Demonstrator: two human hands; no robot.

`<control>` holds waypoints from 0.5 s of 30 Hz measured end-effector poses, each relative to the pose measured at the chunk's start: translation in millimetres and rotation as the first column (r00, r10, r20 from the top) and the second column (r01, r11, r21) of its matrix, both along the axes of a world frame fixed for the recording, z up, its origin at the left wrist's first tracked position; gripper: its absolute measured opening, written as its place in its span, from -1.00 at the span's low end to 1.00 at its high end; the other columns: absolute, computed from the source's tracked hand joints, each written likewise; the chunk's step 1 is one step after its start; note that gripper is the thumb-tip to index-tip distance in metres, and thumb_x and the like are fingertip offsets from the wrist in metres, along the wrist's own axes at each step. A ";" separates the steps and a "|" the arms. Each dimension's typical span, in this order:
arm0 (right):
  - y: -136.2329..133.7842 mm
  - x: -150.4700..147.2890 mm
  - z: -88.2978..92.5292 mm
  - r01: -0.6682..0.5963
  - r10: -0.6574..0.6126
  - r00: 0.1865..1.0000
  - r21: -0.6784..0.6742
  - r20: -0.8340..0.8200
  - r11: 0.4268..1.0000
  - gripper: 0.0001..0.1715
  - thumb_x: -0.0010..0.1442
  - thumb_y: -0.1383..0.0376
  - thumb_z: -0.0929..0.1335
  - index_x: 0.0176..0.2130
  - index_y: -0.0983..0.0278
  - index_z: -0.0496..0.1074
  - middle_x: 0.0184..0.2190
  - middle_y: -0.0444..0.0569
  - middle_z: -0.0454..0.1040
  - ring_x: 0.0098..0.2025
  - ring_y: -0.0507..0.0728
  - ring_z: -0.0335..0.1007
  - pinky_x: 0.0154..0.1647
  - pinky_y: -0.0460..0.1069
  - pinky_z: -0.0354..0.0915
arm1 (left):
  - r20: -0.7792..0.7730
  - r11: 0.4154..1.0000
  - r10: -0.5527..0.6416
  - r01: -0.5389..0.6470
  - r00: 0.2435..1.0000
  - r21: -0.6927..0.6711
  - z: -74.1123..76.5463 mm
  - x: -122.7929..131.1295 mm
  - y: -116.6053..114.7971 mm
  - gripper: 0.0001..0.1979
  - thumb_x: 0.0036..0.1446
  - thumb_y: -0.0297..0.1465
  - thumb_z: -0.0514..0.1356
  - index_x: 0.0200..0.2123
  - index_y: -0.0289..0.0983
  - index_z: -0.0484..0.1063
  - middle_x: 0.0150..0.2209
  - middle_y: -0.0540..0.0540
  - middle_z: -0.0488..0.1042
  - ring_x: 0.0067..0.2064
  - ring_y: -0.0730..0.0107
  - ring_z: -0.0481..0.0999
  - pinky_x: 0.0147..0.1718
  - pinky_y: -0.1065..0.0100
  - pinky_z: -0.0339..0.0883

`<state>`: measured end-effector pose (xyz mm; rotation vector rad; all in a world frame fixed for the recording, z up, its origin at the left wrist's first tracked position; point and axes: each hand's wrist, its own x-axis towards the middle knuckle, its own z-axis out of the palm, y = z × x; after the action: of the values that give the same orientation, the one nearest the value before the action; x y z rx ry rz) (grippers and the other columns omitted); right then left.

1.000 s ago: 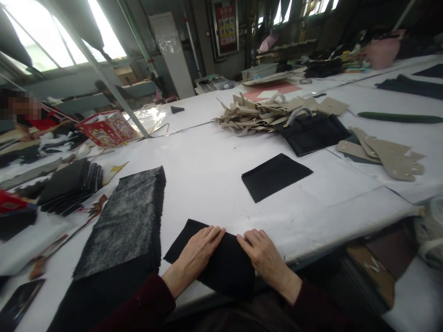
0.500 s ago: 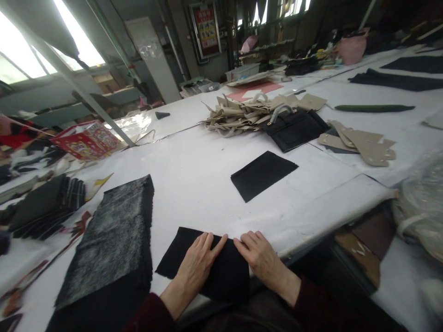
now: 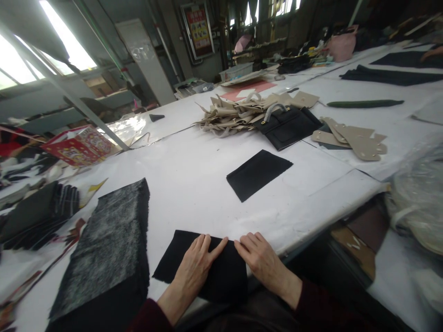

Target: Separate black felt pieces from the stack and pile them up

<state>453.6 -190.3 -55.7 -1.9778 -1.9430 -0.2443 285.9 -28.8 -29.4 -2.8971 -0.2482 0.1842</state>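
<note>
Far left, a red patterned container [image 3: 79, 146] sits on the white table [image 3: 180, 193], and nearer us a dark cloth stack [image 3: 100, 249] shows its speckled grey top. Now the black cloth piece [image 3: 169, 256], right down at the table's near edge! The left hand [image 3: 194, 265] lies on it, fingers stretched out, gripping nothing. Across to the right hand [image 3: 259, 258]: fingers bent, tips at the cloth's far edge, and pinching or merely pressing, I can't tell. Beyond, a second black piece [image 3: 259, 175] lies apart, then a black handbag [image 3: 289, 128], beige pieces [image 3: 363, 140], a long green object [image 3: 365, 104].
</note>
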 end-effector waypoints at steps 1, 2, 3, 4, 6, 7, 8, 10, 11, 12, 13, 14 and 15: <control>-0.5 0.0 -0.1 0.001 -0.001 1.000 -0.001 -0.001 1.000 -0.70 0.26 0.47 0.30 0.00 0.41 0.39 -0.28 0.02 0.33 -0.25 0.18 0.18 -0.21 0.09 0.16 | 0.000 1.000 -0.005 0.005 1.000 -0.002 -0.2 0.0 0.2 -0.10 0.12 -0.70 0.04 0.40 0.04 -0.22 0.02 -0.17 0.29 0.05 0.17 0.34 0.05 0.15 0.32; -1.1 0.0 -0.3 0.003 -0.003 1.000 -0.001 -0.002 1.000 -0.71 0.26 0.46 0.30 -0.01 0.40 0.40 -0.28 0.02 0.33 -0.25 0.18 0.18 -0.22 0.09 0.16 | 0.002 1.000 -0.009 0.009 1.000 -0.003 -0.4 -0.2 0.3 -0.10 0.11 -0.69 0.05 0.40 0.04 -0.22 0.03 -0.17 0.29 0.06 0.16 0.33 0.05 0.15 0.32; -1.6 -0.1 -0.5 0.005 -0.005 1.000 0.000 -0.004 1.000 -0.72 0.26 0.46 0.30 -0.02 0.40 0.40 -0.28 0.01 0.33 -0.25 0.18 0.19 -0.22 0.08 0.16 | 0.005 1.000 -0.013 0.013 1.000 -0.003 -0.5 -0.3 0.5 -0.09 0.11 -0.69 0.05 0.40 0.04 -0.22 0.03 -0.18 0.29 0.07 0.15 0.33 0.06 0.15 0.32; -2.3 -0.3 -0.7 0.010 -0.010 1.000 0.003 -0.005 1.000 -0.73 0.25 0.46 0.30 -0.02 0.40 0.40 -0.29 0.01 0.33 -0.25 0.18 0.19 -0.22 0.08 0.16 | 0.009 1.000 -0.015 0.015 1.000 -0.002 -0.6 -0.5 0.5 -0.09 0.10 -0.69 0.05 0.40 0.04 -0.22 0.04 -0.18 0.29 0.08 0.14 0.33 0.06 0.15 0.32; -3.7 -0.7 -0.9 0.022 -0.022 1.000 0.010 -0.003 1.000 -0.71 0.24 0.47 0.31 -0.02 0.39 0.40 -0.29 0.01 0.33 -0.25 0.18 0.19 -0.22 0.09 0.17 | 0.012 1.000 -0.019 0.019 1.000 0.006 -0.8 -0.8 0.7 -0.08 0.08 -0.69 0.06 0.39 0.05 -0.21 0.06 -0.18 0.29 0.08 0.15 0.33 0.06 0.15 0.31; -4.5 -1.0 -0.8 0.027 -0.027 1.000 0.016 -0.003 1.000 -0.70 0.24 0.48 0.31 -0.01 0.39 0.39 -0.28 0.01 0.33 -0.26 0.18 0.19 -0.22 0.09 0.17 | 0.013 1.000 -0.021 0.020 1.000 0.011 -1.0 -1.0 0.7 -0.08 0.08 -0.69 0.06 0.39 0.05 -0.21 0.06 -0.18 0.29 0.08 0.16 0.34 0.06 0.15 0.31; -5.2 -1.2 -0.6 0.033 -0.033 0.999 0.022 -0.005 0.999 -0.68 0.23 0.48 0.31 0.00 0.39 0.39 -0.28 0.01 0.33 -0.26 0.18 0.20 -0.22 0.09 0.17 | 0.011 1.000 -0.024 0.024 1.000 0.013 -1.3 -1.2 0.8 -0.08 0.08 -0.69 0.06 0.39 0.05 -0.21 0.06 -0.17 0.30 0.07 0.16 0.35 0.06 0.15 0.32; -6.5 -1.4 0.0 0.043 -0.043 0.999 0.027 -0.011 0.999 -0.66 0.22 0.49 0.32 0.01 0.39 0.39 -0.28 0.01 0.33 -0.26 0.17 0.19 -0.22 0.09 0.17 | 0.007 0.999 -0.031 0.031 0.999 0.018 -2.2 -1.5 1.0 -0.07 0.07 -0.69 0.06 0.39 0.06 -0.21 0.06 -0.17 0.30 0.07 0.15 0.35 0.05 0.15 0.33; -7.1 -1.5 0.4 0.046 -0.046 0.999 0.026 -0.015 0.999 -0.66 0.22 0.49 0.32 0.01 0.39 0.38 -0.28 0.01 0.33 -0.26 0.17 0.19 -0.22 0.09 0.17 | 0.006 0.999 -0.033 0.033 0.999 0.021 -2.8 -1.7 1.1 -0.07 0.07 -0.69 0.06 0.39 0.06 -0.21 0.06 -0.18 0.29 0.07 0.14 0.35 0.05 0.14 0.33; -7.5 -1.7 0.8 0.049 -0.049 0.999 0.023 -0.017 0.999 -0.66 0.23 0.49 0.32 0.01 0.39 0.38 -0.28 0.01 0.33 -0.26 0.17 0.19 -0.22 0.09 0.16 | 0.006 0.999 -0.032 0.031 0.999 0.025 -3.3 -1.9 1.1 -0.06 0.07 -0.69 0.06 0.39 0.07 -0.22 0.06 -0.18 0.29 0.08 0.14 0.35 0.06 0.13 0.33; -7.7 -1.8 1.2 0.051 -0.050 0.999 0.017 -0.020 0.999 -0.67 0.23 0.48 0.31 0.01 0.39 0.39 -0.28 0.01 0.33 -0.26 0.18 0.19 -0.22 0.09 0.16 | 0.004 0.999 -0.030 0.030 1.000 0.028 -3.8 -2.1 1.2 -0.05 0.06 -0.70 0.06 0.39 0.07 -0.22 0.07 -0.18 0.28 0.08 0.13 0.34 0.06 0.12 0.33; -7.8 -2.0 1.4 0.052 -0.052 0.998 0.012 -0.023 0.999 -0.68 0.23 0.48 0.31 0.00 0.39 0.39 -0.29 0.00 0.33 -0.26 0.17 0.18 -0.22 0.09 0.16 | 0.002 0.999 -0.028 0.028 1.000 0.030 -4.1 -2.3 1.3 -0.05 0.06 -0.70 0.06 0.39 0.08 -0.23 0.07 -0.18 0.28 0.09 0.12 0.34 0.06 0.12 0.33; -7.9 -2.3 1.6 0.054 -0.054 0.998 0.009 -0.027 0.998 -0.69 0.24 0.48 0.31 -0.01 0.39 0.39 -0.29 0.00 0.32 -0.26 0.17 0.18 -0.23 0.09 0.16 | 0.000 0.999 -0.028 0.028 1.000 0.031 -4.4 -2.4 1.3 -0.04 0.06 -0.71 0.06 0.39 0.08 -0.23 0.07 -0.18 0.28 0.09 0.11 0.33 0.06 0.11 0.33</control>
<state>451.3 -198.2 -54.1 -2.0192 -1.8704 -0.2396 283.5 -27.5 -33.9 -2.8684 -0.2089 0.1735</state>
